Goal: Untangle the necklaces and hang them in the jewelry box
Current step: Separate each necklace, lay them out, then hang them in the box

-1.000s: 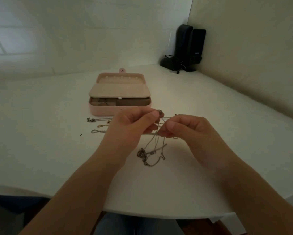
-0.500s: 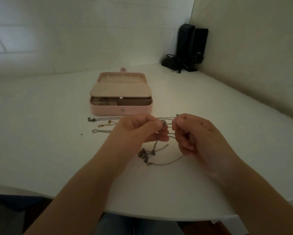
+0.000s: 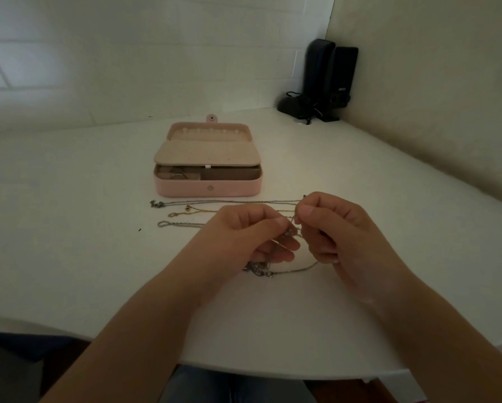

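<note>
Both hands' grips, left hand (image 3: 244, 231) and right hand (image 3: 331, 228), pinch the tangled chain (image 3: 290, 232); pulling apart risks tightening the knot.

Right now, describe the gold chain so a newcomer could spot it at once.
Start at the open pink jewelry box on the white table. Just in front of it, three chains lie in rows running left to right. The gold chain is the middle row, the only yellow one between the two silver chains.

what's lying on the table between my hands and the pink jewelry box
Three laid-out chains lie across the table between the hands and jewelry box, per the head view.
</note>
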`<state>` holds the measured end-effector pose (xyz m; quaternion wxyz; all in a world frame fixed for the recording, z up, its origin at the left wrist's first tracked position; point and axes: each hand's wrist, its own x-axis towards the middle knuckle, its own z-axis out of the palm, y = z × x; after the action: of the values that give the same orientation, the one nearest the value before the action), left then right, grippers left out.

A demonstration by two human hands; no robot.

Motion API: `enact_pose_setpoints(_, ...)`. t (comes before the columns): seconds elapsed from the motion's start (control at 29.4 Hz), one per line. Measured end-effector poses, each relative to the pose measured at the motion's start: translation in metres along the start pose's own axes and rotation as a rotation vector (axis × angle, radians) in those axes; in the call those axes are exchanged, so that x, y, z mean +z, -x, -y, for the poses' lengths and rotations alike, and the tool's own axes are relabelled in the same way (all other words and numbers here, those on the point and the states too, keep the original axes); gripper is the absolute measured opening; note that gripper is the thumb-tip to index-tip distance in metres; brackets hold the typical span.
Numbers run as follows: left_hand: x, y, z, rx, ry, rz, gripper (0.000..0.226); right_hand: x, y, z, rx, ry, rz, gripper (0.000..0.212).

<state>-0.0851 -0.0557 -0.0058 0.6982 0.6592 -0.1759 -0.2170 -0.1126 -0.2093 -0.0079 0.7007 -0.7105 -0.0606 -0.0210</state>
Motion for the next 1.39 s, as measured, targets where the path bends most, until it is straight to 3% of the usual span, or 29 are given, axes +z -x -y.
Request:
enact_pose_setpoints(0.58,-0.0051,-0.0038,0.0009,0.163,0.021,-0.237,0.01,-0.0003,-0.0014,-0.001,-0.02,0.044,-0.067,0.02)
enact_pose_setpoints(0.75,-0.0051,-0.0028,-0.0006,0.165,0.007,-0.236,0.013,0.0007,-0.0008,-0.0015,-0.086,0.105,-0.106,0.013)
enact_pose_setpoints(1.09,-0.0043,-0.0028,0.0044,0.269,-0.245,-0.34,0.014,0.0006,-0.0003,-0.0062,-0.212,0.173,-0.067,0.008)
enact_pose_setpoints(1.39,-0.0039,-0.0017,0.0066,0.384,-0.429,-0.403,0.012,0.007,0.0047,-0.0084,-0.417,0.545,-0.065,0.007)
